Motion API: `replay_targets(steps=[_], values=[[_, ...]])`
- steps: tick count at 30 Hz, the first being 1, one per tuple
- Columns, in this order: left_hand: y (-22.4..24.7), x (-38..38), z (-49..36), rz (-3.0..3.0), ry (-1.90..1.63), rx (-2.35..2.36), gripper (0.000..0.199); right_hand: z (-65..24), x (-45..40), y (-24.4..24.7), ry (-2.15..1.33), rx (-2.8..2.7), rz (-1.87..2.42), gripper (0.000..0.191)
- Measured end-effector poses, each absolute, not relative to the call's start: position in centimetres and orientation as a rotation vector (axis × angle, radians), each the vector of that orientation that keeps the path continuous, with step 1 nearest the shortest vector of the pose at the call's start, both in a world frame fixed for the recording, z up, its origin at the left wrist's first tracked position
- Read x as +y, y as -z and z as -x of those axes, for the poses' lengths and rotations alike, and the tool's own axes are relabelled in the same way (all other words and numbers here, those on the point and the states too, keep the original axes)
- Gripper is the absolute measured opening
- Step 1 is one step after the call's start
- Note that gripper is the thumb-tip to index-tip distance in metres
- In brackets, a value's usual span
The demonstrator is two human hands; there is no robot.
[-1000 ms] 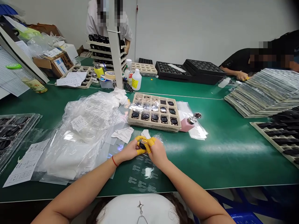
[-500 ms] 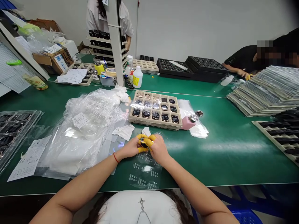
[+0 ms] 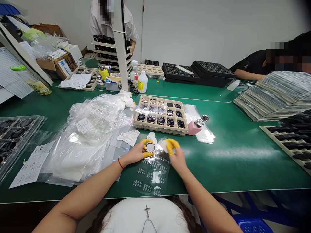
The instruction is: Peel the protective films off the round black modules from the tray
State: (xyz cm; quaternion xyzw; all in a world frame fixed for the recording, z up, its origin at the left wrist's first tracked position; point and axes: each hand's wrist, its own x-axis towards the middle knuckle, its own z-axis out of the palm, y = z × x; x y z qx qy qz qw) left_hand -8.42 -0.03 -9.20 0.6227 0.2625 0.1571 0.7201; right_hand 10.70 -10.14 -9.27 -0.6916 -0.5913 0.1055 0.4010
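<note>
My left hand (image 3: pixel 137 152), with yellow finger cots, grips a round watch case (image 3: pixel 150 148) by its edge. The case has a silver rim and a pale face turned up. To the right, my right hand (image 3: pixel 175 152), also in yellow finger cots, pinches a small white wipe (image 3: pixel 164 146), blurred by motion. Under both hands lies a clear sheet of printed film (image 3: pixel 148 178). A crumpled white tissue (image 3: pixel 152 137) rests just beyond the watch case. Behind it stands a beige tray (image 3: pixel 160 128) of round black watch parts in compartments.
Clear plastic bags (image 3: pixel 85 142) spread across the left. A pink pump bottle (image 3: pixel 194 127) stands against the tray's right side. Tall stacked trays (image 3: pixel 272 97) rise at the right. A white post (image 3: pixel 120 45) stands beyond the bags. Two other people are across the table.
My right hand has moved right, away from the left hand, with the white wipe. The watch case, dark and mostly covered before, now shows its pale face.
</note>
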Motion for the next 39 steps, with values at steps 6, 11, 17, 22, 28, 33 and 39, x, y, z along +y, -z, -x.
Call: replay_targets(steps=[6, 11, 17, 22, 28, 33, 39], values=[[8.7, -0.4, 8.7, -1.439, -0.346, 0.620, 0.055, -14.3, -9.5, 9.4, -0.087, -1.365, 2.109, 0.027], [9.5, -0.6, 8.3, -1.392, -0.442, 0.593, 0.057, -8.9, -7.9, 7.7, -0.536, -1.485, 1.785, 0.032], [9.6, 0.0, 8.5, -1.309, -0.501, 0.621, 0.061, -6.6, -6.0, 6.1, -1.449, -1.132, 1.366, 0.028], [9.5, 0.4, 8.5, -1.344, -0.518, 0.647, 0.062, -6.7, -5.5, 6.3, -1.532, -0.937, 1.321, 0.027], [9.3, 0.2, 8.3, -1.363, -0.506, 0.665, 0.059, -6.1, -5.5, 6.9, -1.573, -0.906, 1.276, 0.027], [9.5, 0.2, 8.0, -1.280, -0.509, 0.651, 0.059, -5.6, -5.6, 7.2, -1.512, -0.889, 1.261, 0.024], [9.6, 0.2, 7.9, -1.241, -0.522, 0.665, 0.058, -6.0, -5.9, 6.7, -1.518, -0.957, 1.220, 0.021]])
